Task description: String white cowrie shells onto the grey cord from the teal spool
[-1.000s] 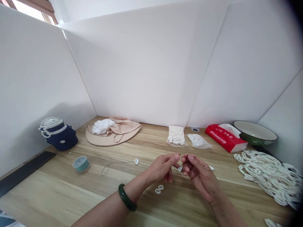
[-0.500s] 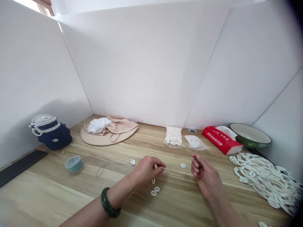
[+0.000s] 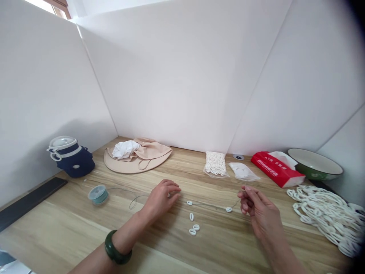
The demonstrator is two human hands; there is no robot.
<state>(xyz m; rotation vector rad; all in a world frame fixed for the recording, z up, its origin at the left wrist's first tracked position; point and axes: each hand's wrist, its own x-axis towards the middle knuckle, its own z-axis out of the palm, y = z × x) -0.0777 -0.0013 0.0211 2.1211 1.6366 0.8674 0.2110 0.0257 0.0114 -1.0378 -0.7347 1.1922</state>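
Observation:
My left hand (image 3: 161, 197), with a green bangle at the wrist, rests on the wooden table (image 3: 71, 236) with its fingertips pressed down on a thin cord (image 3: 209, 205). My right hand (image 3: 253, 203) pinches the cord's other end, a little above the table. The cord runs between the hands with two white shells on it, one (image 3: 189, 203) near the left hand and one (image 3: 228, 209) near the right. Three loose white shells (image 3: 193, 224) lie on the table just in front of the cord.
A teal cord spool (image 3: 98, 194) lies left of my hand. Behind are a dark blue flask (image 3: 71, 161), a beige hat with white cloth (image 3: 137, 156), two bags of shells (image 3: 215, 164), a red tissue pack (image 3: 276, 168) and a green bowl (image 3: 315, 163). A white chain pile (image 3: 327, 215) lies right.
My hands have moved apart and drawn the cord out between them. The left hand went down to the table, and a shell now sits near each hand.

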